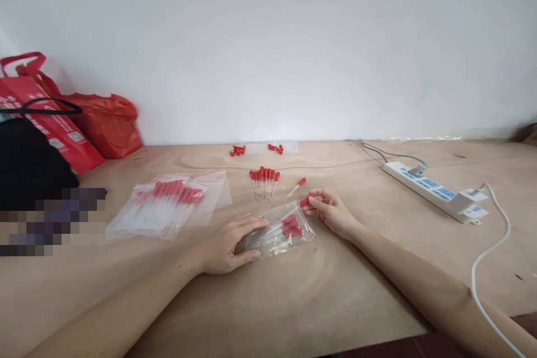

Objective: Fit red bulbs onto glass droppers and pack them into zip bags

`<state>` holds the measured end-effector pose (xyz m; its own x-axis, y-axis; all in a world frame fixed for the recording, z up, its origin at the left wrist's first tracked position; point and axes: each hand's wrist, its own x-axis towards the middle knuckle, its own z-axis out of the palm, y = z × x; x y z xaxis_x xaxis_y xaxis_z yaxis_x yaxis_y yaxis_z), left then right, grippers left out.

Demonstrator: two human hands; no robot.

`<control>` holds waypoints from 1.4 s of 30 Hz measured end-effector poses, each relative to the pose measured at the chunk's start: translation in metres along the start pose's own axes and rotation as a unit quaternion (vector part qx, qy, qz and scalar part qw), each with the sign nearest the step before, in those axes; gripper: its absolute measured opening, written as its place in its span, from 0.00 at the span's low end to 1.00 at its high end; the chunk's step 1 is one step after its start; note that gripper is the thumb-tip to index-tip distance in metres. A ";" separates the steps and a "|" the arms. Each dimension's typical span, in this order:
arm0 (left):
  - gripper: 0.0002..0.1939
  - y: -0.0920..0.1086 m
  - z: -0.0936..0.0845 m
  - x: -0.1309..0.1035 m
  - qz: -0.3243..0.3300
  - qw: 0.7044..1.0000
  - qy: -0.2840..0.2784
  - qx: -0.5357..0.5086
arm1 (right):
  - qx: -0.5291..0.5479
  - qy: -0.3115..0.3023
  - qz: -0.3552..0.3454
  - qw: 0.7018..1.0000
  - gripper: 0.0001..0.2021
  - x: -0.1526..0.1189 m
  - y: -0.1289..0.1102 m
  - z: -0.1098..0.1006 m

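A clear zip bag [272, 229] lies on the table with several red-bulbed glass droppers inside, bulbs toward its right end. My left hand [229, 243] rests on the bag's left end, thumb and fingers stretched apart along its two sides. At the upper right corner of the bag, my right hand [329, 211] pinches the red bulb of a dropper [306, 201]; whether its tube is inside the bag is hard to make out. Just beyond lies a single loose dropper [295, 188]. Left of it, a fan of loose droppers [264, 182] points its bulbs toward the wall.
Filled bags of droppers [165, 207] overlap at the left. Near the wall, loose red bulbs [238, 150] lie beside a flat clear bag [257, 148]. A white power strip [434, 190] with cables stands right; red bags [104, 123] and a black item [33, 162] fill the left.
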<state>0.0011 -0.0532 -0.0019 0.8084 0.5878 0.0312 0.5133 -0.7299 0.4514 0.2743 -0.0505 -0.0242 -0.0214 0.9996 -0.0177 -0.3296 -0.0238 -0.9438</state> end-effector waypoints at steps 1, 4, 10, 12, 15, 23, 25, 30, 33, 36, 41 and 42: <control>0.28 0.000 0.000 0.000 0.003 1.000 0.003 -0.001 | -0.024 -0.023 0.008 0.999 0.19 -0.002 0.000 0.002; 0.28 0.001 0.000 0.000 0.005 1.000 0.005 0.001 | -0.102 -0.073 0.016 0.992 0.17 -0.004 -0.002 0.006; 0.27 0.001 0.000 0.000 0.009 1.000 0.007 0.004 | -0.164 -0.097 0.010 0.982 0.19 0.000 0.005 0.013; 0.27 0.001 0.000 0.000 0.010 1.000 0.009 0.004 | -0.173 -0.089 0.013 0.981 0.19 0.001 0.007 0.015; 0.27 0.001 0.000 0.000 0.012 1.000 0.007 0.007 | -0.194 -0.076 0.028 0.978 0.19 0.002 0.007 0.015; 0.27 0.002 -0.001 0.000 0.001 1.000 -0.002 -0.003 | -0.195 -0.107 0.051 0.974 0.21 0.001 0.005 0.008; 0.27 0.002 -0.001 0.000 -0.002 1.000 0.002 -0.004 | -0.187 -0.131 0.068 0.971 0.21 0.000 0.004 0.008; 0.27 0.003 -0.002 0.000 0.001 1.000 -0.006 -0.004 | -0.186 -0.138 0.053 0.971 0.17 -0.003 0.005 0.013; 0.26 0.005 -0.004 0.000 0.002 1.000 -0.006 -0.008 | -0.185 -0.175 0.040 0.966 0.16 -0.002 0.007 0.012; 0.24 0.007 -0.005 0.002 0.017 1.000 -0.003 -0.011 | -0.236 -0.106 -0.014 0.966 0.15 0.009 0.010 0.002; 0.23 0.009 -0.006 0.004 0.024 1.000 -0.005 -0.011 | -0.447 0.088 -0.165 0.875 0.15 0.047 0.009 -0.023; 0.23 0.009 -0.006 0.004 0.025 1.000 -0.005 -0.010 | -0.476 0.087 -0.181 0.856 0.16 0.056 0.009 -0.025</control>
<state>0.0068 -0.0555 0.0078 0.8356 0.5476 0.0444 0.4672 -0.7508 0.4670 0.2941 0.0059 -0.0418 0.0887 0.9282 0.3614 0.6352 0.2268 -0.7383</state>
